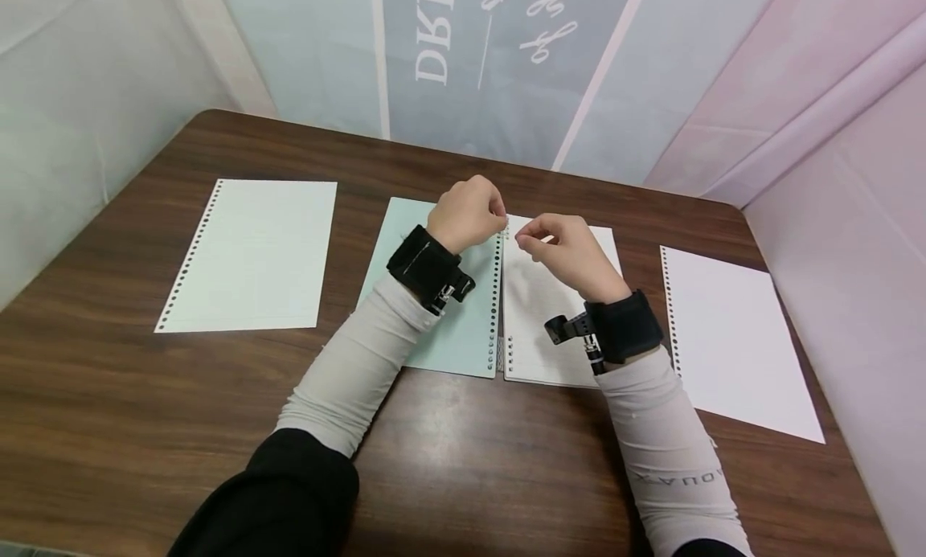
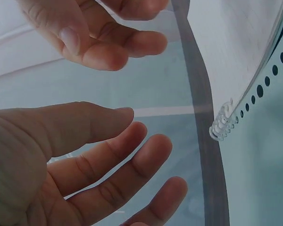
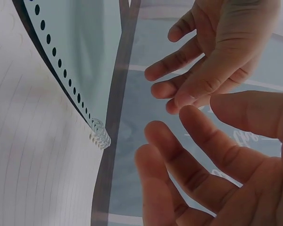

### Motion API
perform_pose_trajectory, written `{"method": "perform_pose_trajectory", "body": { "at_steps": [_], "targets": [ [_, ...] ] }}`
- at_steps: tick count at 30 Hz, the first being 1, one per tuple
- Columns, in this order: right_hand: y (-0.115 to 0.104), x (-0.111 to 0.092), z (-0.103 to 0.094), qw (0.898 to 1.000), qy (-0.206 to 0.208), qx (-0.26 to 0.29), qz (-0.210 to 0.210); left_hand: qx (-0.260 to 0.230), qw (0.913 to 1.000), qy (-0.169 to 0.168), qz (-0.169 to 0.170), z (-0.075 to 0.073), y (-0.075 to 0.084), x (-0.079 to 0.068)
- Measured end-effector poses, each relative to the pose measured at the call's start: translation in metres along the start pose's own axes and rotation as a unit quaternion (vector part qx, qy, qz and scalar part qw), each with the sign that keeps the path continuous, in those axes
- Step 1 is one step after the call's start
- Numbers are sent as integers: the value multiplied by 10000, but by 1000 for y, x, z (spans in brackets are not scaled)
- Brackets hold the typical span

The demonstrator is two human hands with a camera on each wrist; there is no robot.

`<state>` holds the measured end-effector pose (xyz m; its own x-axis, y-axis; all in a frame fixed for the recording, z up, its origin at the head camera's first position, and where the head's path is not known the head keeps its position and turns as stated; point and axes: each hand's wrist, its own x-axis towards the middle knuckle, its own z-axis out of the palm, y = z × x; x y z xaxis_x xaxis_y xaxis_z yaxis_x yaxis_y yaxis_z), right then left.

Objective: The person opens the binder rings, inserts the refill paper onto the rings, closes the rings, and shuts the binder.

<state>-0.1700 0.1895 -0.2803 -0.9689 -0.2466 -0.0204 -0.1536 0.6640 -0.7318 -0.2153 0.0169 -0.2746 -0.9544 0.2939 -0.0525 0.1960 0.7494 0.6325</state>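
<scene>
A notebook lies spread on the table, with a pale green cover [image 1: 456, 340] on the left and a stack of white lined pages [image 1: 542, 332] on the right. Rows of punched holes run along both inner edges. Clear plastic binding rings [image 2: 221, 125] sit at the far end of the spine. My left hand [image 1: 466, 214] hovers above the cover's far end, thumb close to the index finger and nothing visible between them. Facing it, my right hand [image 1: 567, 251] is over the lined pages, fingers loosely bent and holding nothing. The hands are apart.
One loose punched sheet [image 1: 249, 255] lies left of the notebook, another [image 1: 738, 340] to its right near the table edge. The brown wooden table [image 1: 463, 468] meets a printed curtain [image 1: 492, 75] at the back. Both wrists wear black bands with small cameras.
</scene>
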Motion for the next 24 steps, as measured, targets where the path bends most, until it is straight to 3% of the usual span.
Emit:
{"method": "perform_pose_trajectory", "body": {
  "at_steps": [7,19,24],
  "targets": [
    [5,7,6,9997,-87,67,215,136,9992,-226,-287,12,-5,10],
    [10,33,4,9989,132,-143,421,400,9977,-504,-210,14,1,17],
    [14,41,5,9979,29,-299,578,628,9960,-571,-261,20,1,18]
  ]
}}
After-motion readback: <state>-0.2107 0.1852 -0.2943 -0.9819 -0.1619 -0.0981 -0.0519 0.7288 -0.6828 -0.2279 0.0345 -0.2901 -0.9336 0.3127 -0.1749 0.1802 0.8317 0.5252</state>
